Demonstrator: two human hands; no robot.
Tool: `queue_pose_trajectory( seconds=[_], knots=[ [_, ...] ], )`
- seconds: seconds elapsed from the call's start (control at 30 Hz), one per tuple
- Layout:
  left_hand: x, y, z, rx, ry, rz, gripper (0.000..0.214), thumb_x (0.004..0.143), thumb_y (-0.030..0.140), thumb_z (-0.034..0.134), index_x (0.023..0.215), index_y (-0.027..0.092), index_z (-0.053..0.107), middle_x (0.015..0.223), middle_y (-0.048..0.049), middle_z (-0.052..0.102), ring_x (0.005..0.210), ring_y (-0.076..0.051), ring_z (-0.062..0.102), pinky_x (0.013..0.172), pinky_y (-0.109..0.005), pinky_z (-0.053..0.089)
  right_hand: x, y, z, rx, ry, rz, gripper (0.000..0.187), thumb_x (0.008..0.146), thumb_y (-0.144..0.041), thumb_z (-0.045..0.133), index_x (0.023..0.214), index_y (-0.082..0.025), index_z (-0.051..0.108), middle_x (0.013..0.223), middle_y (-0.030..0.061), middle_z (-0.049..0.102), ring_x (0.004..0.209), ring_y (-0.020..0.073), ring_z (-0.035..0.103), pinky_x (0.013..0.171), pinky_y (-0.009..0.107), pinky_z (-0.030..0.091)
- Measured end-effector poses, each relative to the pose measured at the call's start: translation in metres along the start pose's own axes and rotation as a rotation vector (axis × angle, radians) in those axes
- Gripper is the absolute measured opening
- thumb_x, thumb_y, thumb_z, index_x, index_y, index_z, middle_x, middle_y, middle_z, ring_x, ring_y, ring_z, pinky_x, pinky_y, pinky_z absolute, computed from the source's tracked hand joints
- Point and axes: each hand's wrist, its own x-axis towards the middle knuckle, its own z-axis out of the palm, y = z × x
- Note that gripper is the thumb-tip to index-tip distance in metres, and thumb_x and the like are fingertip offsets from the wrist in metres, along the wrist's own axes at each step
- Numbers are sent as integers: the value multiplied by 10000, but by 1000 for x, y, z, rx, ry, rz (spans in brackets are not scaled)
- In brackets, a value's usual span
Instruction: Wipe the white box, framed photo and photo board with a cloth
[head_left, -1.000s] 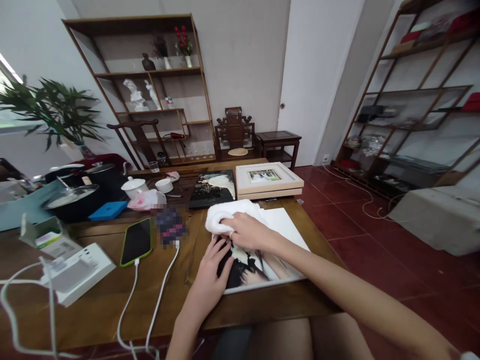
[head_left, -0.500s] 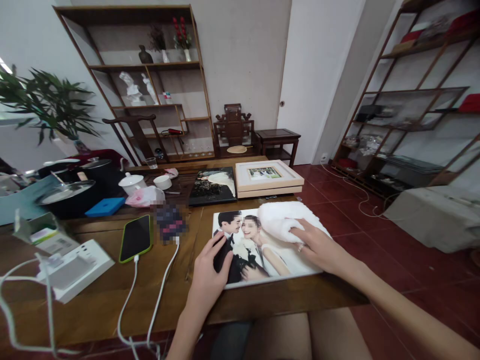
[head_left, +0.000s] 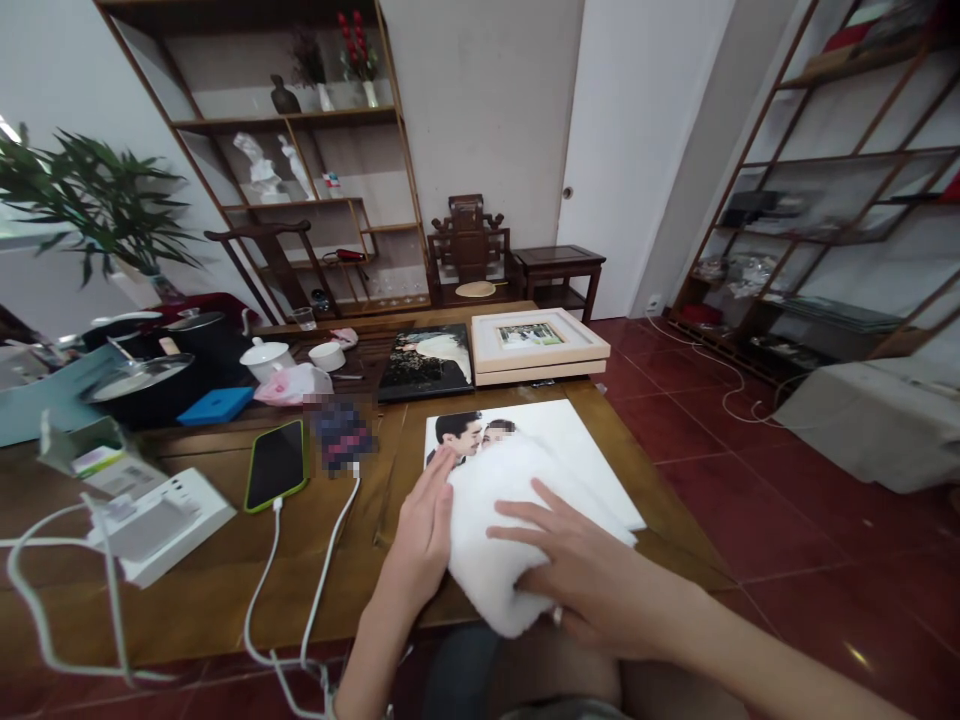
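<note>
A photo panel [head_left: 581, 445] of a couple lies on the wooden table in front of me, its lower part covered by a fluffy white cloth [head_left: 484, 535]. My right hand [head_left: 577, 555] grips the cloth and presses it on the panel's near left part, fingers spread over the top. The cloth's lower end hangs past the panel's near edge. Along the left side, my left hand [head_left: 424, 530] lies with fingers stretched out on the panel's edge, beside the cloth. It holds nothing.
Behind the panel are a dark photo panel [head_left: 427, 375] and a pale wooden frame [head_left: 540, 372]. To the left are a phone [head_left: 276, 465] with a white cable, a power strip [head_left: 176, 525], a blue box [head_left: 215, 406] and a lidded pan [head_left: 139, 385].
My right hand has swept the cloth from the panel's far right toward me and to the left, next to my left hand. The left hand stays at the panel's left edge.
</note>
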Motion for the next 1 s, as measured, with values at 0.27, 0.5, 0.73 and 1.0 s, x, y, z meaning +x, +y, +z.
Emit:
queue_pose_trajectory(
  seconds=[0.27, 0.5, 0.73, 1.0],
  knots=[
    [0, -4, 8, 180, -18, 43, 422, 897, 325, 422, 1206, 77, 567, 1339, -170, 513, 1298, -272, 403, 1069, -478, 339, -49, 36, -5, -31, 163, 323, 366, 648, -47, 426, 924, -190, 621, 1316, 119, 502, 1288, 264, 356, 1060, 477, 275],
    [0, -3, 6, 202, 7, 104, 387, 863, 309, 484, 1166, 97, 598, 1295, -166, 550, 1279, -283, 429, 1052, -478, 367, -21, 107, -24, -74, 274, 413, 359, 720, -74, 395, 997, -187, 594, 972, 101, 603, 921, 254, 550, 805, 374, 439],
    [1, -7, 5, 185, 31, 109, 375, 874, 308, 466, 1173, 123, 596, 1325, -166, 519, 1254, -285, 461, 1029, -471, 394, 15, 122, -14, -155, 346, 382, 417, 690, -40, 403, 1045, -152, 593, 1117, 145, 567, 1048, 280, 493, 912, 445, 380],
    [1, -11, 6, 119, -23, 39, 441, 885, 301, 435, 1294, 143, 486, 1394, -152, 435, 1316, -262, 378, 1074, -462, 325, -50, 46, 5, -152, 201, 242, 313, 614, -22, 435, 835, -185, 585, 1330, 130, 480, 1324, 274, 283, 1086, 553, 173]
  ],
)
